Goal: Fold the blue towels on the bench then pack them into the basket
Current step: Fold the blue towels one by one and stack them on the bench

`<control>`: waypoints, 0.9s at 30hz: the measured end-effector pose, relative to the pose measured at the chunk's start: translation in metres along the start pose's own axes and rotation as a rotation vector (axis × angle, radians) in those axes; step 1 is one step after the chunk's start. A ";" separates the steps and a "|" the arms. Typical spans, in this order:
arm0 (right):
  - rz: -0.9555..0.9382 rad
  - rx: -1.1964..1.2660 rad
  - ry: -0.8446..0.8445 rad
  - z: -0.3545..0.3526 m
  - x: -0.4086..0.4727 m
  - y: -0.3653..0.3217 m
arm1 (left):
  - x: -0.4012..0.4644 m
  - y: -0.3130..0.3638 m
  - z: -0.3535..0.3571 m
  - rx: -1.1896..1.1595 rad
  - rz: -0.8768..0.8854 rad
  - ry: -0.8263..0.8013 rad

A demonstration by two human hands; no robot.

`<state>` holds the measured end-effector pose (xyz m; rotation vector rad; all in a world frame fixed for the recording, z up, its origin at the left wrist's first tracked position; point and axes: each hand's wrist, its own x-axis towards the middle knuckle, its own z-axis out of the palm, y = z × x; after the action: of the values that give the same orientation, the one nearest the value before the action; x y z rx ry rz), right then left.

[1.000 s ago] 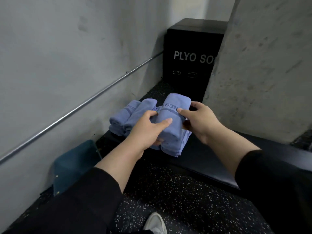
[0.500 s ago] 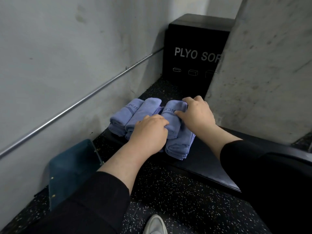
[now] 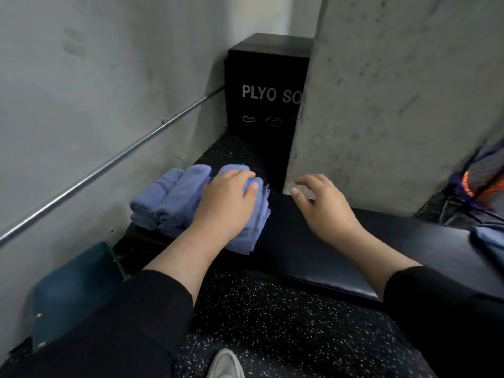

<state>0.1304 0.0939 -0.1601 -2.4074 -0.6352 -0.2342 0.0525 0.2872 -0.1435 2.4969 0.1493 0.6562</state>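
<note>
Three folded blue towels (image 3: 174,197) lay side by side at the left end of the bench (image 3: 313,241), their long axes running away from the person toward the wall. The left hand (image 3: 226,205) pressed flat on the nearest one, fingers spread and draped over its far fold. The right hand (image 3: 319,203) hovered just beside it above the bare pad, fingers loosely curled, holding nothing. More blue cloth (image 3: 491,241), probably another towel, showed at the bench's right end, nearer that free hand.
</note>
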 end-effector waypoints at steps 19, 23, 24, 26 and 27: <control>0.547 -0.513 -0.030 -0.193 -0.182 0.269 | -0.022 0.214 0.186 -0.034 0.194 -0.498; 0.764 -0.656 -0.005 -0.213 -0.194 0.295 | -0.029 0.233 0.208 -0.013 0.205 -0.558; 0.818 -0.655 -0.004 -0.216 -0.197 0.301 | -0.030 0.237 0.212 -0.010 0.213 -0.570; 0.911 -0.617 0.014 -0.219 -0.202 0.313 | -0.034 0.245 0.220 -0.007 0.228 -0.595; 0.950 -0.591 0.030 -0.220 -0.205 0.317 | -0.037 0.248 0.223 -0.005 0.235 -0.611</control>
<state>0.1074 -0.3383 -0.2211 -2.9464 0.7191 -0.0423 0.1205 -0.0380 -0.1884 2.6079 -0.3738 -0.0429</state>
